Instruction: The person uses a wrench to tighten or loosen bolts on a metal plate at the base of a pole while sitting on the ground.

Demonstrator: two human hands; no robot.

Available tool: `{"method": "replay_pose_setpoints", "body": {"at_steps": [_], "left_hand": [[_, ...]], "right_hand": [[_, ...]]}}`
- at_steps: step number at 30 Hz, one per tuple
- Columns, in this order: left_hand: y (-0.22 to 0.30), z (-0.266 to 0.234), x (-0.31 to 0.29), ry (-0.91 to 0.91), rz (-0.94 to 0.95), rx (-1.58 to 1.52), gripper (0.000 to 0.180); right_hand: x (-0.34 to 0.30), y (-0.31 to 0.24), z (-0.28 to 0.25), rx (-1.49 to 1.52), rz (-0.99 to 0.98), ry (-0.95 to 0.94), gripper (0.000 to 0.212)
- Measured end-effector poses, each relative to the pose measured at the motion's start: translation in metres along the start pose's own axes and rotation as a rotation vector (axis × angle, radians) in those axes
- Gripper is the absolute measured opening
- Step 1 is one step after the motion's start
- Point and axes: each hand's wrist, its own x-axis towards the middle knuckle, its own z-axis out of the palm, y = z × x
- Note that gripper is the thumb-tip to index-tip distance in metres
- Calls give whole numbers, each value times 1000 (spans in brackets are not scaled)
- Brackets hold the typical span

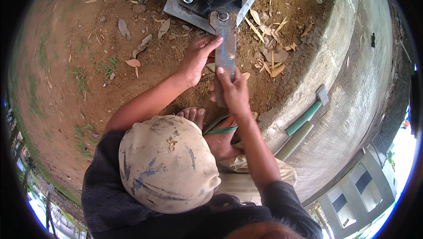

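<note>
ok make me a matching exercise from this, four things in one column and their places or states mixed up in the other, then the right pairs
Things
1. flat metal bar
2. green-handled tool
3. left hand
4. right hand

Places or states
A. lying on pale concrete
B. gripping the bar at the part farther from the bolt
C. one end up at the bolt
D. thumb on the bar, nearer the bolt

Pairs: 1-C, 2-A, 3-D, 4-B
</note>
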Motion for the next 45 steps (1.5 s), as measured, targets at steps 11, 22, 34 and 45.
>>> {"method": "replay_pose_setpoints", "body": {"at_steps": [11,22,34,45], "left_hand": [[-16,4,-9,-87,-64,97,26],[0,35,25,-168,-135,-52,27],[-3,6,14,-1,26,72,27],[-2,-16,-11,-126,-52,227,29]], "right_hand": [[-6,-23,-54,-347,6,-151,33],[55,-126,-120,-692,113,-406,46],[22,-35,-55,-251,19,-167,34],[-27,22,4,68,58,-40,27]]}}
